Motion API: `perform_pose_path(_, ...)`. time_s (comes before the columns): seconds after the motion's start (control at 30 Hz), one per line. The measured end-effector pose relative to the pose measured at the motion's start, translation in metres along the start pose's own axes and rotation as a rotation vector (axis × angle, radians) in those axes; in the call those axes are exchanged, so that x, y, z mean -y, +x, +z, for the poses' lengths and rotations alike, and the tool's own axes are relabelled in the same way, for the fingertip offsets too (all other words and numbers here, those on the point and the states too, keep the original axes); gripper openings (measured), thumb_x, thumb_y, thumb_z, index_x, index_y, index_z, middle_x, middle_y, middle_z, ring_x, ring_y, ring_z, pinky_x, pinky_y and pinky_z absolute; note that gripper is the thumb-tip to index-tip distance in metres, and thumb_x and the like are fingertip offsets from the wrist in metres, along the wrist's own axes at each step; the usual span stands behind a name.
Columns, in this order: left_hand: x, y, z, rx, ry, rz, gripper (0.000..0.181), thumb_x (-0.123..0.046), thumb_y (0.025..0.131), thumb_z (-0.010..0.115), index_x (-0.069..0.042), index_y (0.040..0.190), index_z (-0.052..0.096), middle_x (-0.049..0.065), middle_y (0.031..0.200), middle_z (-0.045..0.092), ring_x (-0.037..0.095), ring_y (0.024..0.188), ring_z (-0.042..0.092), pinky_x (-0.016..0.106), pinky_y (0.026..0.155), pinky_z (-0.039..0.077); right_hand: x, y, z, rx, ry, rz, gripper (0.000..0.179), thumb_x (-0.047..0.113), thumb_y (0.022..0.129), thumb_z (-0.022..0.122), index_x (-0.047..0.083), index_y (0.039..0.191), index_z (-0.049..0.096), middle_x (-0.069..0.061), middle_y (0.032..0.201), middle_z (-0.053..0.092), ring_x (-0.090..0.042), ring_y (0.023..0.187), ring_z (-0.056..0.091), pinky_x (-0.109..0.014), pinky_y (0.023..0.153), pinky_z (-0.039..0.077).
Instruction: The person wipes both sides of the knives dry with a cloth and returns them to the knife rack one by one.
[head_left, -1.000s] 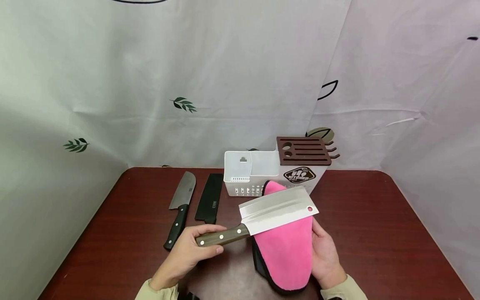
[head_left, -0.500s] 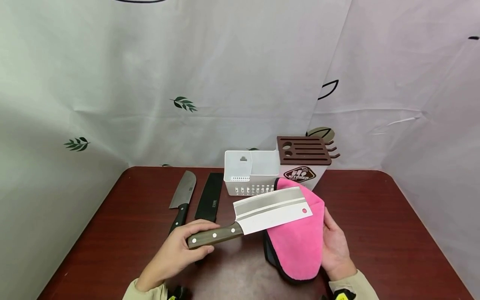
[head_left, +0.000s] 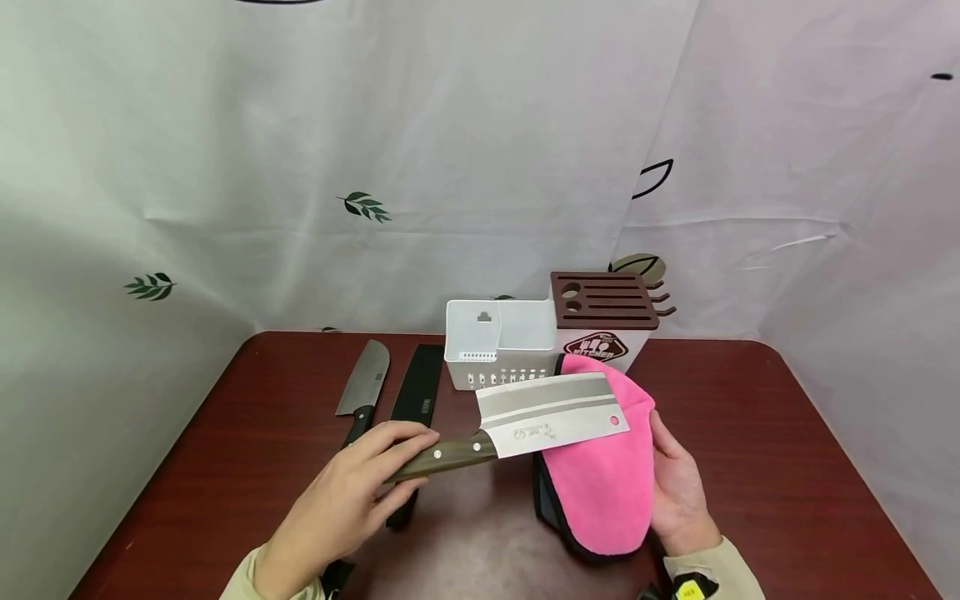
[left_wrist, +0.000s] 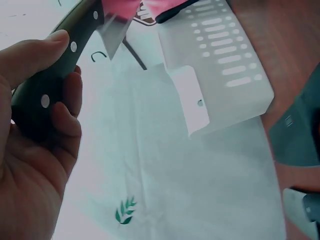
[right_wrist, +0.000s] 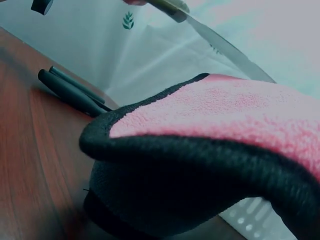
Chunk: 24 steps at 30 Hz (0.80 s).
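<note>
In the head view my left hand grips the brown handle of a cleaver. Its wide steel blade, with a small hole near the far corner, points right and overlaps a pink cloth edged in black. Holding that cloth up from its right side is my right hand, with most of its fingers hidden behind the fabric. The left wrist view shows the thumb and curled fingers around the riveted handle. In the right wrist view the cloth's folded black border fills the middle, and the blade stands above the cloth.
A white knife and utensil holder with a brown slotted top stands at the back of the dark red table. To its left lie a black-handled knife and a knife with a black blade or cover.
The cloth and my right hand have moved right. My left hand has moved left and rolled over, so its back faces up and markings show on the blade.
</note>
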<state>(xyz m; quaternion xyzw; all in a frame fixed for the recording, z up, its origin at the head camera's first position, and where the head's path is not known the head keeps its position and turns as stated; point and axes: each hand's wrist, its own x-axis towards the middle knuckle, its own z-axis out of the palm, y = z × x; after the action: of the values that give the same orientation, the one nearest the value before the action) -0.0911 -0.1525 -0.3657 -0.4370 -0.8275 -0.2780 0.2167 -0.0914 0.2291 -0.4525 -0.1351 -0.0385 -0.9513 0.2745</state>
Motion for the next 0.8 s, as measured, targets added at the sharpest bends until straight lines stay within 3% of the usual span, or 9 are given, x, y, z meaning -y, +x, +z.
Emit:
perform_pose_path(0.17, -0.002, 0.011, -0.008, -0.029, 0.018, 0.138, 0.038, -0.027, 0.107, 0.045, -0.005, 0.133, 0.063, 0.007, 0.127, 0.063, 0.019, 0.106, 0.064, 0.023, 0.089, 0.049, 0.003, -0.001, 0.0, 0.012, -0.003, 0.002, 0.069, 0.052, 0.107, 0.016, 0.008, 0.149, 0.049, -0.008, 0.153, 0.046, -0.017, 0.143, 0.038, -0.027, 0.12, 0.016)
perform_pose_path(0.5, -0.003, 0.044, -0.026, -0.169, -0.05, 0.373, 0.025, -0.015, 0.104, 0.057, 0.003, 0.115, 0.071, 0.015, 0.115, 0.069, 0.025, 0.097, 0.07, 0.025, 0.088, 0.054, 0.007, -0.001, 0.002, 0.001, -0.006, -0.021, 0.067, 0.05, 0.108, 0.016, 0.008, 0.145, 0.053, -0.008, 0.148, 0.051, -0.018, 0.141, 0.041, -0.029, 0.12, 0.02)
perform_pose_path(0.63, 0.001, 0.052, -0.03, -0.159, -0.083, 0.401, 0.024, -0.014, 0.103, 0.058, 0.004, 0.113, 0.07, 0.016, 0.114, 0.069, 0.025, 0.097, 0.07, 0.025, 0.089, 0.054, 0.009, -0.002, 0.001, 0.0, -0.007, -0.024, 0.067, 0.049, 0.109, 0.016, 0.008, 0.144, 0.054, -0.006, 0.148, 0.052, -0.018, 0.141, 0.042, -0.03, 0.12, 0.02)
perform_pose_path(0.8, 0.005, 0.062, -0.039, -0.203, -0.132, 0.369, 0.024, -0.02, 0.099, 0.065, 0.003, 0.105, 0.07, 0.015, 0.107, 0.071, 0.024, 0.092, 0.071, 0.024, 0.085, 0.055, 0.012, -0.004, -0.001, 0.015, -0.006, -0.032, 0.069, 0.05, 0.108, 0.014, 0.006, 0.142, 0.055, -0.008, 0.145, 0.054, -0.019, 0.138, 0.045, -0.03, 0.119, 0.023)
